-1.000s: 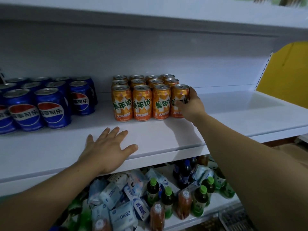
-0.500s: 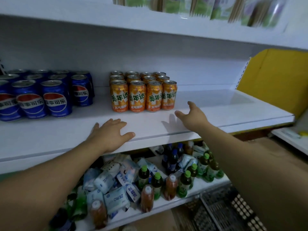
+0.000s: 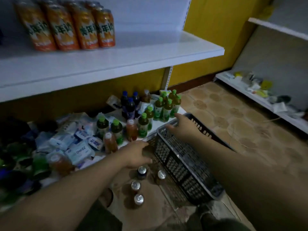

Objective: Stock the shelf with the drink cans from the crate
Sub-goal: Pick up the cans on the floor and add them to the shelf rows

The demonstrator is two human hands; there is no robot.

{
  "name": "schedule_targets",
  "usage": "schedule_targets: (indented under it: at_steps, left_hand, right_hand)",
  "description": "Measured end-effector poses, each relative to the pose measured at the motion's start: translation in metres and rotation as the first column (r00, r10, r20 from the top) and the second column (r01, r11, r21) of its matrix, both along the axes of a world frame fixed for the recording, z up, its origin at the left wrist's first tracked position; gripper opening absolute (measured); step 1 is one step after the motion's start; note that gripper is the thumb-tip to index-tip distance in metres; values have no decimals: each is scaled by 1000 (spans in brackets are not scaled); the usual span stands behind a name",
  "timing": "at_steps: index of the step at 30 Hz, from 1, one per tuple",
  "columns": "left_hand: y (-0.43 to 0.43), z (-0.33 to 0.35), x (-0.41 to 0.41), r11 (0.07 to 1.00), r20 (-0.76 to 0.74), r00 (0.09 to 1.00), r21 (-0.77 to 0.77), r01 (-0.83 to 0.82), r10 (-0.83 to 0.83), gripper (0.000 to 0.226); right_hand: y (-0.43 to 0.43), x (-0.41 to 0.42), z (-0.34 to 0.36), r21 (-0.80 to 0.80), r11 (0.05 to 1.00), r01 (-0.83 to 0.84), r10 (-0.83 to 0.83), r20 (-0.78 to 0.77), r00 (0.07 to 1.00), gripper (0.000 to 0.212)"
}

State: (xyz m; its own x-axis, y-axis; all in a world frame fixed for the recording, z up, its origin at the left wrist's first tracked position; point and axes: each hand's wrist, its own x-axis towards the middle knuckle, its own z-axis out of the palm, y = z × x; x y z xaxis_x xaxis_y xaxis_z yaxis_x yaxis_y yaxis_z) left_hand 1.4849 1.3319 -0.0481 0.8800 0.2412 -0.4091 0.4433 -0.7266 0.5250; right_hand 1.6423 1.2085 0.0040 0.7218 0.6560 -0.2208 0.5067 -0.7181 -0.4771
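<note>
1. A dark grey plastic crate [image 3: 183, 164] sits low in view. Its long axis runs from near right to far left, toward the shelving. Its walls are a stiff lattice of small holes, with slots along the far long rim. The right forearm hides whatever is inside.
2. Four drink cans [image 3: 142, 170] stand upright just left of the crate's long wall, silver round tops facing up and long axes vertical. Their bodies are too dim to read. They form a loose cluster, none touching another.
3. The left hand [image 3: 136, 154] hovers over the can nearest the crate's far end, with fingers loosely spread and slightly bent, gripping nothing.
4. The right hand [image 3: 183, 125] reaches across the crate's far end, fingers straight, a little apart and empty. Whether it touches the rim cannot be told.
5. Above and left of the crate, a smooth white upper shelf [image 3: 150, 52] carries orange cans [image 3: 66, 25] — upright, packed in tight rows, labels facing out.
6. Just beyond the crate's far end, a white lower shelf [image 3: 154, 125] holds green-capped bottles [image 3: 166, 107] and dark blue-capped bottles [image 3: 130, 105]. Soft white-and-blue packets [image 3: 78, 150] are heaped further left.
7. Right of the crate lies a brown tiled floor [image 3: 233, 117] with a rounded pattern.
</note>
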Motion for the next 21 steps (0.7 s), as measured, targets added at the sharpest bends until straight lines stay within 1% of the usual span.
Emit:
schedule_targets:
  at_steps: [3,5,6,8,11,13,15,17,18,21]
  left_hand:
    - [-13,-62,0,999,-108,994,-42,-11,6,60]
    - [-11,-102,6,997,-184,982,-67,-45,32,59]
    - [-9,-118,8,994,-200,979,-88,-60,41,64]
    - [-6,-149,18,987,-216,975,-136,-90,59,80]
    - [-4,-196,37,982,-250,966,-152,-110,70,78]
    - [-3,-227,50,979,-293,955,-173,-105,50,71]
    - [0,-259,62,978,-299,954,-188,-91,32,65]
    - [3,-287,71,980,-300,954,-182,-75,17,72]
    - [4,-301,75,981,-305,952,-181,-73,14,78]
    - [9,-338,84,983,-336,942,-175,-59,-3,86]
  right_hand:
    - [-23,3,-65,-135,990,42,-50,-60,997,67]
    - [-29,8,-110,-224,973,57,-85,-120,989,73]
    - [-32,9,-128,-250,967,51,-89,-143,986,74]
    - [-32,14,-165,-284,959,24,-82,-195,977,70]
    - [-27,21,-227,-330,944,-22,-81,-295,952,70]
    - [-24,24,-269,-363,931,-32,-100,-337,936,74]
    - [-20,29,-312,-390,921,-18,-136,-363,922,72]
    - [-15,33,-352,-430,903,-24,-157,-381,911,67]
    - [-13,34,-371,-458,888,-38,-160,-385,909,68]
    - [-7,35,-420,-510,860,-30,-206,-400,893,81]
